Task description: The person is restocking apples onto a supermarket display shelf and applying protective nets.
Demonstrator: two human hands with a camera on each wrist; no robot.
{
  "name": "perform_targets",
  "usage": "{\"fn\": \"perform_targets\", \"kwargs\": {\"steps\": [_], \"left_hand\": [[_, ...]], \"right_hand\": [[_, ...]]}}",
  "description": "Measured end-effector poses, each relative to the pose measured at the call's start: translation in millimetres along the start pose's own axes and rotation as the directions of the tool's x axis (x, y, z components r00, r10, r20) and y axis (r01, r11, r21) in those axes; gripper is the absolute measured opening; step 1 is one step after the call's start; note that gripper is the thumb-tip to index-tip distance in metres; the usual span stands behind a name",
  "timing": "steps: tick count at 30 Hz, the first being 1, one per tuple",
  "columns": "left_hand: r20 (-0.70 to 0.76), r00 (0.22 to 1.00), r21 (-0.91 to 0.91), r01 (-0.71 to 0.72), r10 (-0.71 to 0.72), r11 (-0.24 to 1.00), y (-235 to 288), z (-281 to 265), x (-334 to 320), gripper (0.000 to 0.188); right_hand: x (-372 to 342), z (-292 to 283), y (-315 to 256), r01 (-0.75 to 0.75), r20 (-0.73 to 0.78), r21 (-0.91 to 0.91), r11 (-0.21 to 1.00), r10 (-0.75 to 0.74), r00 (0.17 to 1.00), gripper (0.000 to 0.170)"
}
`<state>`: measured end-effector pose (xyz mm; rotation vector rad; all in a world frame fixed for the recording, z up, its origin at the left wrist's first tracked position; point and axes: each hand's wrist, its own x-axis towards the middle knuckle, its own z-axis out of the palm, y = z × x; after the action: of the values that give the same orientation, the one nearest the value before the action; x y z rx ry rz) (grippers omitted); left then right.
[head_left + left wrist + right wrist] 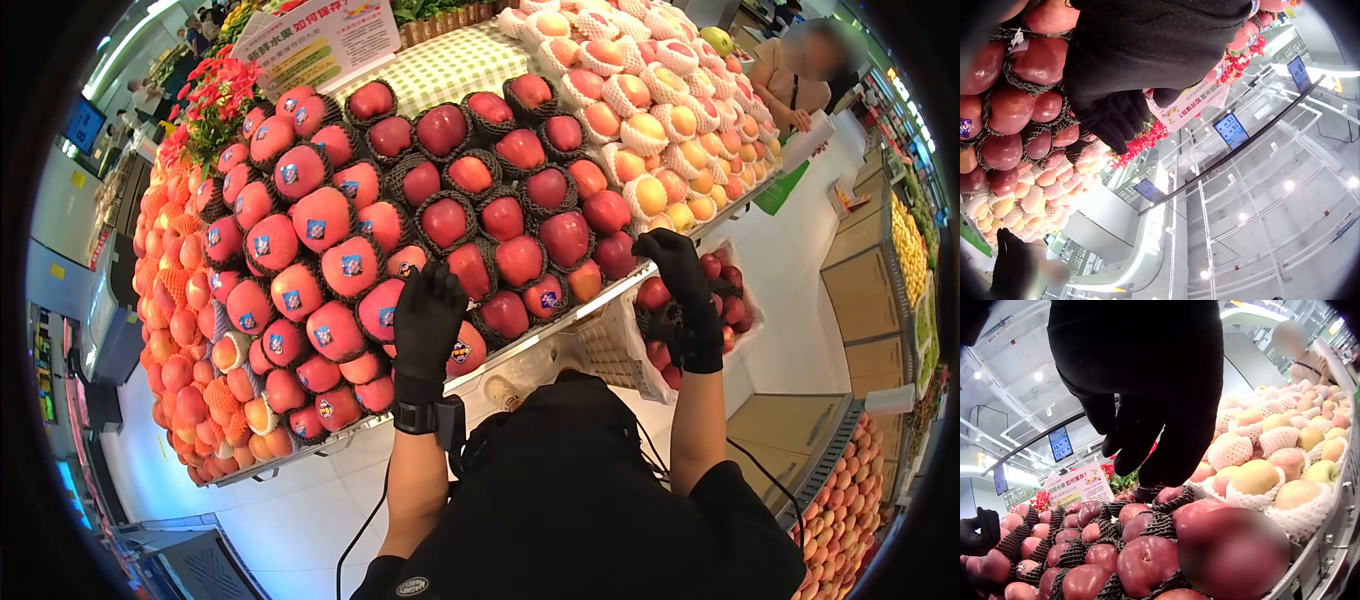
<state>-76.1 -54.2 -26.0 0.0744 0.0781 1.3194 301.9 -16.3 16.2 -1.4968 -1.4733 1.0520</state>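
Observation:
In the head view, my black-gloved left hand (pixel 430 320) is over the front of a sloped display of red apples, fingers loosely bent. Close beside it sits a large red apple (pixel 381 309) with a blue sticker, in a black foam net. My right hand (pixel 682 295), also gloved, hangs past the display's front edge with fingers bent downward. Below it stands a lined crate (pixel 608 352) of dark red apples (pixel 652 293). In the right wrist view, nothing shows between the fingers of the right hand (pixel 1147 394). Dark red apples (pixel 1147 565) sit beneath it.
Peaches-like yellow-red fruit (pixel 645 133) in white foam nets fills the display's right side. A metal rail (pixel 560 325) runs along the front. Behind are a checked cloth (pixel 455 65), a printed sign (pixel 320 45) and red flowers (pixel 215 100). Another person (pixel 790 85) stands at far right.

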Motion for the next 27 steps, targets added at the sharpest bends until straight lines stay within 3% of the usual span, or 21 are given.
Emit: {"fn": "perform_targets", "kwargs": {"steps": [2, 5, 8, 9, 10, 12, 13, 16, 17, 18, 22, 26, 27], "left_hand": [[-0.014, 1.0, 0.04, 0.009, -0.009, 0.999, -5, -3, 3, 0.02], [-0.002, 1.0, -0.045, 0.031, -0.031, 0.999, -15, -13, 10, 0.021], [-0.028, 0.999, -0.002, 0.045, -0.045, 0.999, -32, -14, 16, 0.021], [-0.038, 0.998, 0.013, 0.057, -0.057, 0.998, -39, -13, 18, 0.021], [-0.049, 0.997, 0.03, 0.068, -0.067, 0.997, -45, -12, 19, 0.021], [-0.071, 0.994, 0.067, 0.09, -0.085, 0.994, -62, -9, 26, 0.021], [-0.146, 0.988, 0.225, 0.086, -0.054, 0.971, -73, -1, 28, 0.018], [-0.131, 0.975, 0.077, 0.191, -0.18, 0.979, -86, -11, 39, 0.015], [-0.234, 0.963, 0.072, 0.156, -0.135, 0.985, -91, -11, 40, 0.014], [-0.233, 0.961, 0.073, 0.167, -0.146, 0.983, -97, -10, 42, 0.014], [-0.253, 0.95, 0.054, 0.202, -0.182, 0.978, -118, -8, 50, 0.014], [-0.261, 0.944, 0.062, 0.227, -0.204, 0.972, -134, -2, 56, 0.016], [-0.258, 0.944, 0.062, 0.229, -0.207, 0.971, -136, -2, 56, 0.017]], "right_hand": [[-1, -9, 8, -0.006, 0.016, -0.018, 1.0, 0.006, 1.0, 0.027], [1, -21, 23, -0.013, 0.042, 0.004, 1.0, 0.012, 0.999, 0.022], [-4, -34, 45, 0.122, 0.046, 0.087, 0.989, -0.126, 0.991, 0.019], [-2, -43, 50, 0.112, 0.06, -0.07, 0.991, -0.107, 0.992, 0.018], [-7, -46, 48, 0.123, 0.025, -0.112, 0.986, -0.121, 0.992, 0.019], [-15, -58, 53, 0.037, 0.012, -0.172, 0.984, -0.036, 0.999, 0.022], [-18, -64, 63, -0.015, 0.02, -0.161, 0.987, 0.019, 1.0, 0.023], [-32, -78, 100, -0.08, 0.01, -0.088, 0.993, 0.081, 0.997, 0.023], [-36, -80, 112, -0.079, -0.015, -0.075, 0.994, 0.078, 0.997, 0.023], [-41, -82, 125, -0.076, -0.038, -0.062, 0.995, 0.074, 0.997, 0.023], [-57, -92, 190, -0.139, -0.132, -0.252, 0.958, 0.108, 0.985, 0.019], [-82, -108, 219, -0.254, -0.162, -0.168, 0.952, 0.228, 0.96, 0.025], [-91, -109, 220, -0.26, -0.236, -0.098, 0.961, 0.231, 0.944, 0.03]]}}
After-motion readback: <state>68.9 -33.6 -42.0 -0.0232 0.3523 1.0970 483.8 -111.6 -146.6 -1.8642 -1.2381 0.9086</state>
